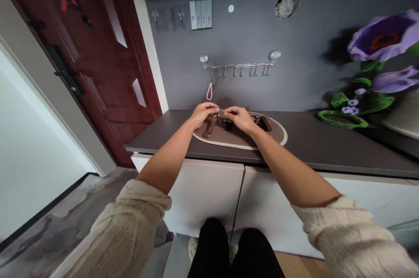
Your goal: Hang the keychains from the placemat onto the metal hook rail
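Observation:
Above an oval brown mat [234,140] with a pale border, my left hand [203,113] and my right hand [238,117] meet, their fingertips almost touching. Both pinch what looks like a small metal key ring [220,111]. Just below the fingers are a brown strap [210,127] and a small black item [228,125]; whether they hang from the ring or lie on the mat, I cannot tell. Dark brown and black small items [264,123] lie on the mat right of my right hand, partly hidden by it.
A clear rail [240,66] with hooks is fixed to the grey wall; a pink key loop [210,90] hangs at its left end. Purple flowers [382,40] and a green ring [342,120] stand right on the dark countertop [327,147]. A red-brown door [98,64] is at left.

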A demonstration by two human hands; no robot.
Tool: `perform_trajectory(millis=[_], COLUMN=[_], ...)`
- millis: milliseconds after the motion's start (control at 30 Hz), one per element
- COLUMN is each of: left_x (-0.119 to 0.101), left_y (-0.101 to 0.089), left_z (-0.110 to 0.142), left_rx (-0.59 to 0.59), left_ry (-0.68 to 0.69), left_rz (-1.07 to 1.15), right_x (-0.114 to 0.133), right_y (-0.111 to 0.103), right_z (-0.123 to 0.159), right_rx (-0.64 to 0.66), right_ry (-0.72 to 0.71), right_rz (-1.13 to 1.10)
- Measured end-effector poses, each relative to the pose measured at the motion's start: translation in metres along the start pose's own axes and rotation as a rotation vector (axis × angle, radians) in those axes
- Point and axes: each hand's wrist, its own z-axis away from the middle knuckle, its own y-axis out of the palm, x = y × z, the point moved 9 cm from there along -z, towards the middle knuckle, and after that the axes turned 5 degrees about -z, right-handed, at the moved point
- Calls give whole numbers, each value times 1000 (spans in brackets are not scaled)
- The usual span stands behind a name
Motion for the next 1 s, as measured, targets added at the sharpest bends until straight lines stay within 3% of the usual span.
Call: perform_trajectory(millis=[333, 733, 1000], left_x=[1, 4, 2], left_y=[4, 10, 1], left_z=[0, 1, -1], left_rx=[22, 44, -83], left_ry=[-17, -56, -61], left_rz=[112, 136, 179], right_x=[3, 7, 12], right_y=[10, 3, -9], right_z=[1, 1, 0], right_rx=[66, 12, -52], right_ry=[-29, -107, -130], right_rz=[-125, -112, -57])
